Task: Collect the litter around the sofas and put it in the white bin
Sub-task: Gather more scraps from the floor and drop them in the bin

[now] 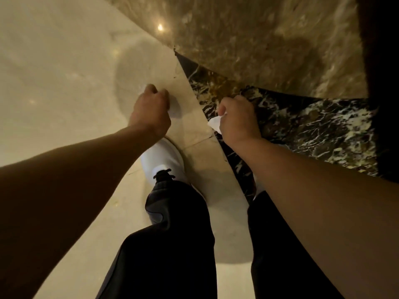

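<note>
Litter was in both my fists: one crumpled white tissue (214, 124) stuck out from the thumb side of my right hand (236, 119), its soft, creased corner pointing toward the left, and my fingers were curled tight around the rest of it. My left hand (151, 111) was balled up just as tightly, and only two faint scraps of white paper (143, 90) showed, one past the knuckles and another under the heel of the palm; I could not tell whether it was a single piece. So two closed hands, each clutching something pale and thin, held apart from each other at about the same height over the floor.

Below them I counted three kinds of stone. Under my left hand ran smooth, glossy cream marble (54, 72) with small lamp reflections on it. Under my right lay a black marble strip (313, 130), veined in white and gold, cutting across as a diagonal band. Beyond that spread a mottled brown marble (259, 39), polished and blurred.

One white shoe (162, 160) with a rounded toe stood on the cream stone just below my left wrist, above it a dark laced cuff and my two black trouser legs (179, 234). Neither sofas nor a bin appeared in view.
</note>
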Available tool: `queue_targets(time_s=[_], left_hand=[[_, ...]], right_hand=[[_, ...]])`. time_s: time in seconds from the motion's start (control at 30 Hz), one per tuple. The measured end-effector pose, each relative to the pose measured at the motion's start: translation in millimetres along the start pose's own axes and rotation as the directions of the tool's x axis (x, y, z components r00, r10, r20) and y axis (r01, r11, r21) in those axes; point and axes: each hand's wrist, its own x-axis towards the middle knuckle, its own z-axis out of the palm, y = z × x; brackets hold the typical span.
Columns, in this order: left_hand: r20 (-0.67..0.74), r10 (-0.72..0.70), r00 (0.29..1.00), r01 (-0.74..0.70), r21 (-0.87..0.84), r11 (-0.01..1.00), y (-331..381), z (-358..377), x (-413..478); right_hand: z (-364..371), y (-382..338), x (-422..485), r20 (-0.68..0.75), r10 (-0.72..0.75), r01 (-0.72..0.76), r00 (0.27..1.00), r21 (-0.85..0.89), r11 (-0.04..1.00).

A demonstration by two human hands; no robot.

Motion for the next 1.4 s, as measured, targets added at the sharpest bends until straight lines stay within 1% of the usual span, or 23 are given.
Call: queue_targets(time_s=[0.07,0.13,0.23,0.33,0.4,0.53,0.63,0.7,0.73,0.77,0.8,0.87,0.93,1.0,1.07,1.1,1.17,1.23,1.27,1.33,1.4], left_hand=[[0.036,0.017,0.999,-0.016,-0.023,1.0,15,-27,-18],[0.063,0.009,0.998,-0.006,-0.045,0.999,38,-63,-43],[0.045,-0.01,0.999,0.013,-0.085,0.996,78,-135,-85],[-0.018,0.013,1.0,-0.015,-0.14,0.99,120,-213,-132],[0.001,0.042,0.999,-0.042,-0.131,0.99,153,-278,-180],[0.009,0.077,0.997,-0.076,-0.105,0.992,204,-390,-279],[-0.078,0.039,0.996,-0.05,-0.147,0.988,232,-450,-355],[-0.138,0.008,0.99,-0.04,-0.229,0.973,248,-471,-410],[-0.159,-0.013,0.987,-0.032,-0.276,0.961,255,-472,-427],[-0.168,0.003,0.986,-0.055,-0.303,0.952,264,-476,-448],[-0.147,0.021,0.989,-0.067,-0.316,0.947,268,-472,-467],[-0.113,0.097,0.989,-0.125,-0.281,0.951,275,-462,-499],[-0.07,0.223,0.972,-0.233,-0.191,0.954,280,-455,-527],[-0.03,0.351,0.936,-0.352,-0.08,0.932,277,-452,-557],[0.005,0.445,0.895,-0.445,0.003,0.895,275,-451,-571],[0.04,0.493,0.869,-0.494,0.054,0.868,276,-452,-579],[0.1,0.529,0.843,-0.538,0.117,0.835,285,-454,-589],[0.149,0.55,0.822,-0.568,0.14,0.811,298,-455,-604],[0.171,0.572,0.803,-0.594,0.147,0.791,305,-452,-615],[0.203,0.638,0.743,-0.669,0.198,0.716,318,-440,-636],[0.243,0.69,0.682,-0.731,0.24,0.638,336,-422,-661]], right_hand=[[-34,-17,-7,-0.028,0.014,-0.013,1.0,0.039,0.999],[-77,-39,-22,-0.036,-0.007,0.008,0.999,0.024,1.0],[-152,-74,-53,-0.048,-0.081,0.082,0.996,0.015,0.997],[-228,-108,-98,-0.092,-0.144,0.145,0.985,-0.001,0.989],[-291,-136,-150,-0.08,-0.173,0.172,0.982,-0.022,0.985],[-404,-172,-266,-0.147,-0.218,0.223,0.965,0.019,0.975],[-468,-180,-352,-0.239,-0.207,0.218,0.949,0.02,0.976],[-496,-181,-406,-0.281,-0.183,0.204,0.942,0.048,0.978],[-504,-179,-422,-0.322,-0.165,0.194,0.932,0.058,0.979],[-515,-179,-445,-0.385,-0.153,0.194,0.91,0.069,0.979],[-517,-177,-466,-0.423,-0.122,0.173,0.898,0.085,0.981],[-517,-172,-502,-0.495,-0.05,0.121,0.867,0.113,0.986],[-514,-165,-535,-0.546,0.03,0.047,0.837,0.126,0.991],[-505,-162,-573,-0.507,0.182,-0.103,0.843,0.179,0.978],[-495,-158,-599,-0.456,0.289,-0.164,0.842,0.293,0.942],[-487,-156,-618,-0.472,0.326,-0.172,0.819,0.341,0.924],[-477,-150,-651,-0.52,0.369,-0.167,0.77,0.394,0.904],[-468,-142,-680,-0.532,0.435,-0.205,0.726,0.437,0.876],[-464,-137,-697,-0.519,0.464,-0.231,0.718,0.451,0.862],[-457,-124,-723,-0.516,0.489,-0.247,0.704,0.467,0.849],[-451,-106,-753,-0.519,0.536,-0.261,0.665,0.511,0.819]])
